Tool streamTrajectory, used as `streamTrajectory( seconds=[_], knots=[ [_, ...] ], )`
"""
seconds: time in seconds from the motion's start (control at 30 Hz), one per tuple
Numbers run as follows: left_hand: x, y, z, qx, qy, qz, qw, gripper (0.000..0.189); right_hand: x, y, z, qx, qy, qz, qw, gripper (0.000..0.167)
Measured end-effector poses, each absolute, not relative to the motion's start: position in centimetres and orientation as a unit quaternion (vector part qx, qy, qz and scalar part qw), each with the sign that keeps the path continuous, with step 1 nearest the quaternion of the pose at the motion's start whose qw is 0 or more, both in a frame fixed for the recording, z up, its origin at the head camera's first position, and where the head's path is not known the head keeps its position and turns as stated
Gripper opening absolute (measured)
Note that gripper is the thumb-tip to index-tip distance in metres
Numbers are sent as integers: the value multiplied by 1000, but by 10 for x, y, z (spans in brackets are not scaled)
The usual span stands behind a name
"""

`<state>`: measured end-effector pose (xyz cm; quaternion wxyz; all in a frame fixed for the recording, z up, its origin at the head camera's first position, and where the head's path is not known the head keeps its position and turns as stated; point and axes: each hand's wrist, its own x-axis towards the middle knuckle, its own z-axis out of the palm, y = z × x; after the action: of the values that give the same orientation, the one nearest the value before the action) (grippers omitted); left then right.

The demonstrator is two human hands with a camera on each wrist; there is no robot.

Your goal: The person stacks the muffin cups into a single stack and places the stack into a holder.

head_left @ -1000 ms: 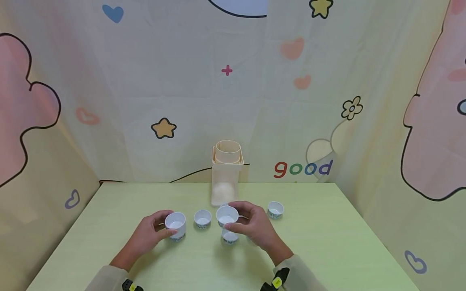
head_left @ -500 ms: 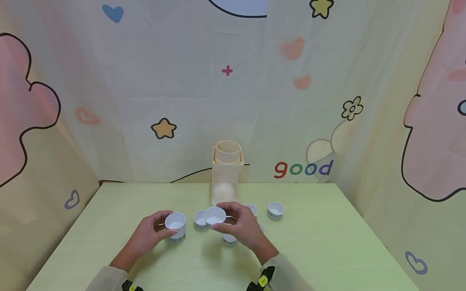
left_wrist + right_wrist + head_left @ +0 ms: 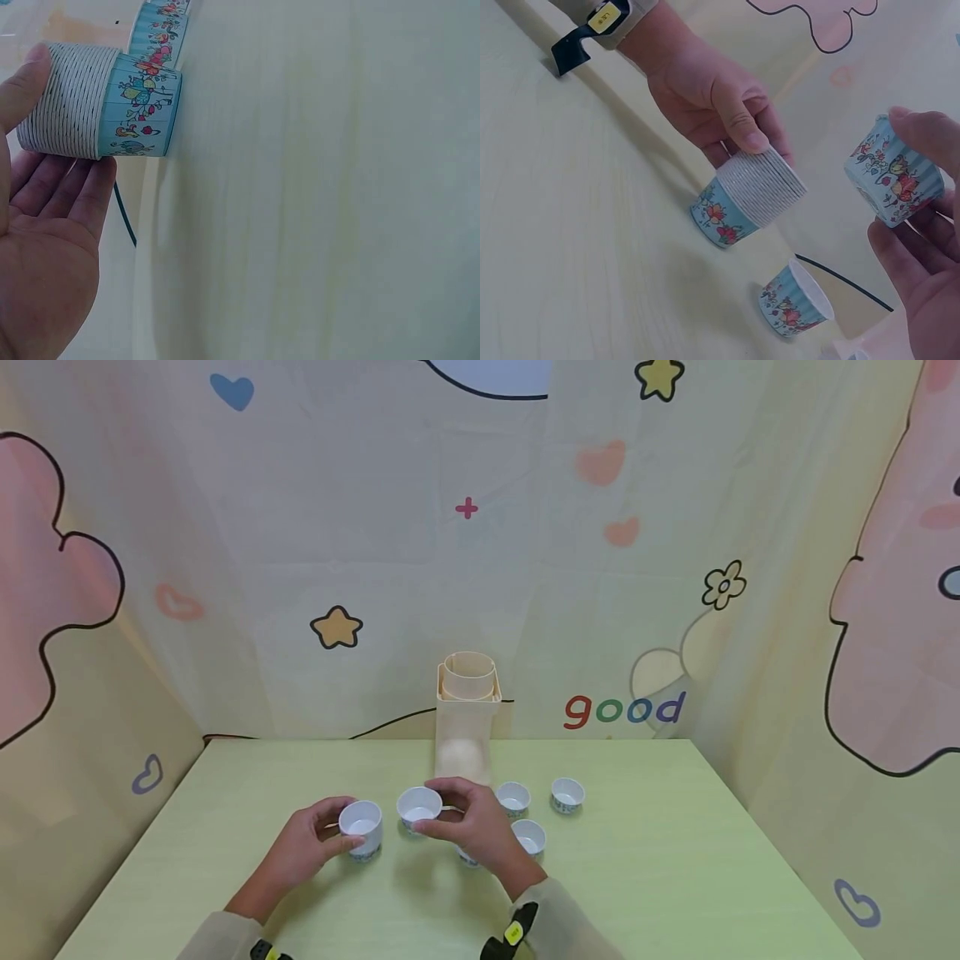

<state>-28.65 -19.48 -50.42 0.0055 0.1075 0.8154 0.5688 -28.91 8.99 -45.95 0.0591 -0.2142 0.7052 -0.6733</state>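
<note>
My left hand [image 3: 303, 843] grips an upright stack of nested paper baking cups [image 3: 75, 101] between thumb and fingers. Their many white rims show above one light-blue, flower-printed side. My right hand [image 3: 476, 822] pinches a single paper baking cup [image 3: 896, 176] by its side, raised off the table. In the head view this cup [image 3: 418, 803] hangs just right of the stack, in front of another cup that it mostly hides. The right wrist view shows that standing cup [image 3: 795, 300] upright on the table beside the stack.
Right of my right hand stand three cups: a back one [image 3: 513, 797], a far-right one [image 3: 567, 795] and a nearer one [image 3: 529, 837]. Another cup [image 3: 467, 857] is partly hidden under my hand. A cream dispenser-like holder [image 3: 465, 727] stands at the table's back edge.
My right hand has moved left with its cup, toward the stack, uncovering cups on the right. The left hand and its stack have stayed in place.
</note>
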Motion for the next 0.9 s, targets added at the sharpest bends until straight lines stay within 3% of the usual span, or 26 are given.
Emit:
streamTrajectory(
  seconds=[0.9],
  knots=[
    [-288, -197, -507, 115, 804, 583, 15, 62, -299, 46, -466, -228, 720, -653, 58, 48]
  ],
)
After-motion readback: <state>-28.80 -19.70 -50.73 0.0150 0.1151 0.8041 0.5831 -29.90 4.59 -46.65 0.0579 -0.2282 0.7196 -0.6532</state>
